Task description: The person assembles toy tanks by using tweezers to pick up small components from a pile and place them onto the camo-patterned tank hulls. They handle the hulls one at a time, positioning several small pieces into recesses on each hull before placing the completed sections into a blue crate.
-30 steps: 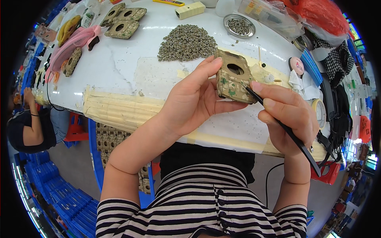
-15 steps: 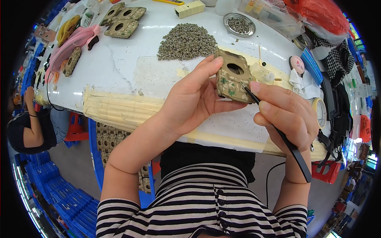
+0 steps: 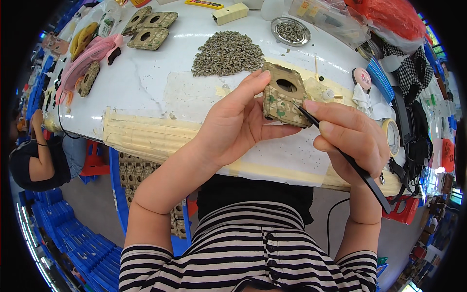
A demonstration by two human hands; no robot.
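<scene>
A camouflage-patterned housing cover [image 3: 283,104] with a round hole is tilted above the table in my left hand [image 3: 236,117], thumb on its left edge and fingers beneath. My right hand [image 3: 355,134] pinches black tweezers [image 3: 357,168], whose tip touches the cover's face below the hole. Whether the tip holds a small part is too fine to make out. Beyond the cover lies a heap of small metal parts [image 3: 227,53]. Farther right, a round metal dish [image 3: 291,31] holds more of them.
Several similar camouflage covers [image 3: 150,38] lie at the far left beside a pink mesh item [image 3: 90,65]. A tape roll [image 3: 390,134] and a black strap [image 3: 401,175] are at the right. Below the table stands a blue tray [image 3: 116,190] of covers. Another person [image 3: 39,155] sits at the left.
The rear end of the tweezers has swung slightly right and up, with the tip still at the cover. My left hand keeps its hold on the cover nearly in place.
</scene>
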